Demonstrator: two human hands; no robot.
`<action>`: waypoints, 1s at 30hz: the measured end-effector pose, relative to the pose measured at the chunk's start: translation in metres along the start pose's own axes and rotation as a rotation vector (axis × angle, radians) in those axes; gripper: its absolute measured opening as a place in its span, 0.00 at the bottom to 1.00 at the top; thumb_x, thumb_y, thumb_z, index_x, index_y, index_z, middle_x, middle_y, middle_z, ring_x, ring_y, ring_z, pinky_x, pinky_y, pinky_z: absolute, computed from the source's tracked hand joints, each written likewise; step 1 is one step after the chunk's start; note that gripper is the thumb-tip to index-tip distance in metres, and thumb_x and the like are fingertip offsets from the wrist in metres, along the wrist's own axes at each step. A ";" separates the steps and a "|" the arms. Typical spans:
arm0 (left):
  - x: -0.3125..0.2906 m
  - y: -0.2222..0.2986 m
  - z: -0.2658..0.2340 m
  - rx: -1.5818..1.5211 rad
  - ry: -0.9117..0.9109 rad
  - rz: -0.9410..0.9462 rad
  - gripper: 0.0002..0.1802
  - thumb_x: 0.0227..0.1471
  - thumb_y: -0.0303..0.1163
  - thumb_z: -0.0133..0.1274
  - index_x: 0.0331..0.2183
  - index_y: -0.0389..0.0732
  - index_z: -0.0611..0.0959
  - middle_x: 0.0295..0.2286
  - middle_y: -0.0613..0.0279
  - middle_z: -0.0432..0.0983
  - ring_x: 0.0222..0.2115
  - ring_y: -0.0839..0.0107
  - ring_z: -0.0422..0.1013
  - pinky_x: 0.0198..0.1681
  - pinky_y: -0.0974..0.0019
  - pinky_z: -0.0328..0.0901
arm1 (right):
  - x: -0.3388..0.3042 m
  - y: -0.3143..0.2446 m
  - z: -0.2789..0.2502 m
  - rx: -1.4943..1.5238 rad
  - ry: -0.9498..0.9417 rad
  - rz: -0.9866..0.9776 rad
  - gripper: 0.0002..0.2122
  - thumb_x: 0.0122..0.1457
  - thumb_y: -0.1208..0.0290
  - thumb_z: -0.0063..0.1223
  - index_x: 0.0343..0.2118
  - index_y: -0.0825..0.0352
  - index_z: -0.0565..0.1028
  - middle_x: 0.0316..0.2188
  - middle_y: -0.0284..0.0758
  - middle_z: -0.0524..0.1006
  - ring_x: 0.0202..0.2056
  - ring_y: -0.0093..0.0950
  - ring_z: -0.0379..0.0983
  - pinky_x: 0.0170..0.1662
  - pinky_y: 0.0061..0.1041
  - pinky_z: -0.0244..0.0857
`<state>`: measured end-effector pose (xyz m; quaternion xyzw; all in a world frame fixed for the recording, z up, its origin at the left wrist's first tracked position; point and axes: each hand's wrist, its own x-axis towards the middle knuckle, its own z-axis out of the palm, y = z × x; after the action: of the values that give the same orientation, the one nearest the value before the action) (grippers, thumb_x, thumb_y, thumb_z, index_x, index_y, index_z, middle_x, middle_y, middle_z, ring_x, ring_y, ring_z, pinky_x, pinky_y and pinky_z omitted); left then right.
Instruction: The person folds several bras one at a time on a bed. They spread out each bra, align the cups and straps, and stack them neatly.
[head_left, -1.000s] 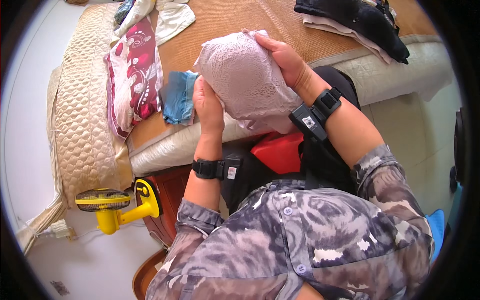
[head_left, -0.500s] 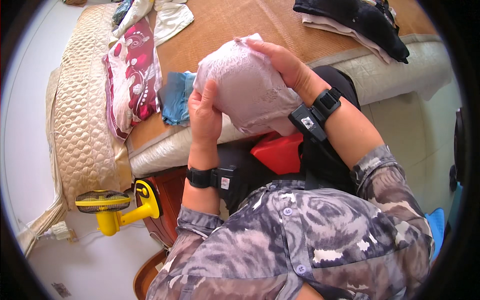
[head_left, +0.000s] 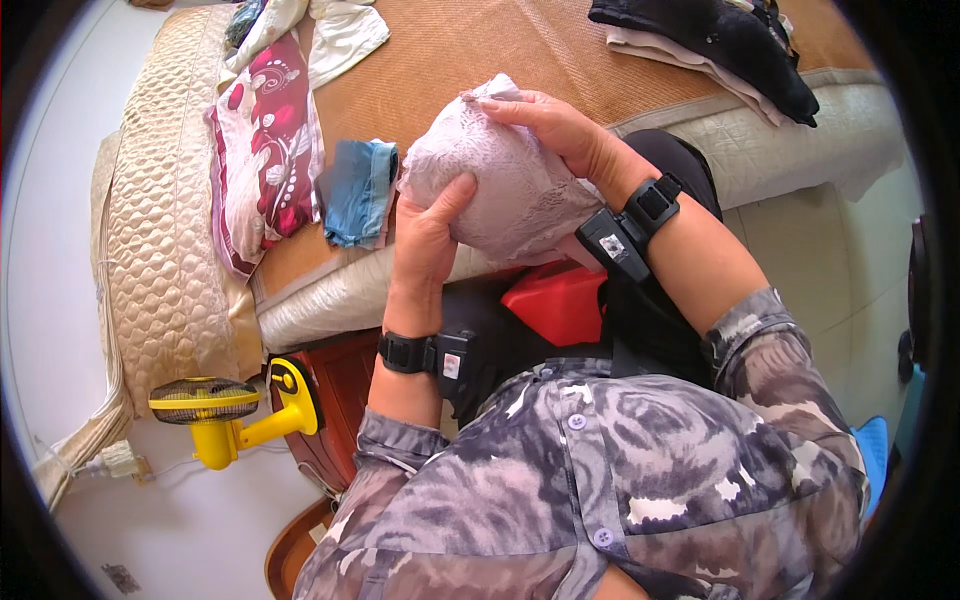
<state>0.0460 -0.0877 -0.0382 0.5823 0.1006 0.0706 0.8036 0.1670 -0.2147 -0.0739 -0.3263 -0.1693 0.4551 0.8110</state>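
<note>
A pale pink lace bra (head_left: 495, 185), rounded and folded together, is held up in front of me above the bed's near edge. My left hand (head_left: 430, 225) grips its left side, the thumb lying on the front of the fabric and the fingers hidden behind. At the upper right, my right hand (head_left: 550, 125) pinches the top edge between thumb and fingers. A pink end of the garment hangs down near my right wrist. Just left of my left hand, a folded blue cloth (head_left: 355, 195) lies on the bed.
The bed has a brown woven mat (head_left: 450, 45). A maroon patterned folded cloth (head_left: 265, 150) and a white garment (head_left: 345, 40) lie left; black and beige garments (head_left: 715, 55) lie far right. A red object (head_left: 555, 305) sits between my legs. A yellow fan (head_left: 215, 420) stands lower left.
The bra is folded more compactly and has shifted slightly down and right. My left hand has moved right, its thumb now further over the front. More of the blue cloth shows.
</note>
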 end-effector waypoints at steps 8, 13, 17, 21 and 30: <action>0.000 -0.004 -0.001 0.027 0.022 0.008 0.23 0.42 0.23 0.54 0.44 0.36 0.69 0.40 0.61 0.69 0.41 0.70 0.65 0.47 0.67 0.58 | 0.000 0.000 -0.001 -0.012 -0.003 -0.014 0.17 0.52 0.64 0.49 0.42 0.68 0.69 0.35 0.35 0.73 0.34 0.23 0.71 0.38 0.21 0.66; 0.001 -0.006 -0.001 0.010 0.030 0.001 0.23 0.42 0.23 0.53 0.44 0.35 0.69 0.40 0.61 0.69 0.41 0.71 0.65 0.47 0.68 0.58 | 0.000 0.000 -0.001 -0.012 -0.008 -0.023 0.17 0.52 0.65 0.48 0.42 0.68 0.69 0.36 0.36 0.72 0.35 0.24 0.70 0.39 0.21 0.65; 0.000 -0.009 -0.003 0.015 0.039 0.014 0.23 0.43 0.23 0.53 0.44 0.35 0.69 0.40 0.61 0.69 0.41 0.71 0.65 0.47 0.68 0.58 | 0.001 0.001 -0.002 -0.036 -0.009 -0.019 0.17 0.52 0.63 0.47 0.42 0.69 0.68 0.36 0.35 0.72 0.35 0.22 0.70 0.39 0.19 0.64; 0.000 -0.010 -0.005 -0.041 0.042 -0.040 0.22 0.44 0.25 0.53 0.44 0.35 0.69 0.40 0.60 0.69 0.41 0.70 0.65 0.47 0.67 0.57 | 0.001 0.001 -0.002 -0.050 -0.007 -0.029 0.17 0.53 0.63 0.47 0.43 0.69 0.68 0.36 0.35 0.72 0.36 0.22 0.70 0.40 0.19 0.64; -0.002 -0.011 -0.008 -0.119 0.044 -0.104 0.23 0.44 0.26 0.53 0.45 0.34 0.68 0.41 0.60 0.68 0.42 0.70 0.64 0.48 0.67 0.57 | 0.003 0.003 -0.004 -0.061 0.005 -0.005 0.18 0.53 0.63 0.47 0.43 0.69 0.68 0.37 0.35 0.72 0.37 0.23 0.69 0.41 0.20 0.63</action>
<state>0.0421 -0.0843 -0.0508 0.5256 0.1442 0.0474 0.8371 0.1692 -0.2126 -0.0793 -0.3515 -0.1818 0.4470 0.8023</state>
